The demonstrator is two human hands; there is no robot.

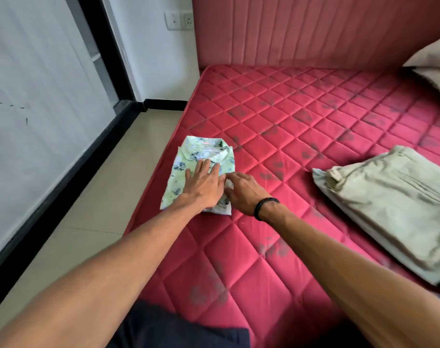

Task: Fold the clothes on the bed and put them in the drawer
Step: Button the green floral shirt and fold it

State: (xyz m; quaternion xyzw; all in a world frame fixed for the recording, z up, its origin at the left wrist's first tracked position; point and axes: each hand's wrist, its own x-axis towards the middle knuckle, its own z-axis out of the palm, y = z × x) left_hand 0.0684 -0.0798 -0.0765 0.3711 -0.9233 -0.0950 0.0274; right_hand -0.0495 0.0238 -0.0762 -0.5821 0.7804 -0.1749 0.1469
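Left hand [206, 185]: fingers spread, pressed flat on shirt [189, 169]. Right hand [241, 190]: fingertips at shirt's right edge; pinching or only touching, cannot tell. Shirt: folded, collar up, near bed [301, 126] left edge. Trousers [389, 197]: folded, well apart to the right. Drawer: not in view. Risk: one-sided lift lets folds slip open; shirt may slide off the edge.

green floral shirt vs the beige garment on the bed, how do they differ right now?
The green floral shirt is printed; the beige garment is plain. The shirt's bundle looks smaller than the garment's. The left hand presses flat on the shirt and the right hand touches its edge; nothing touches the garment. The shirt lies at the mattress edge, the garment further in. Both are folded.
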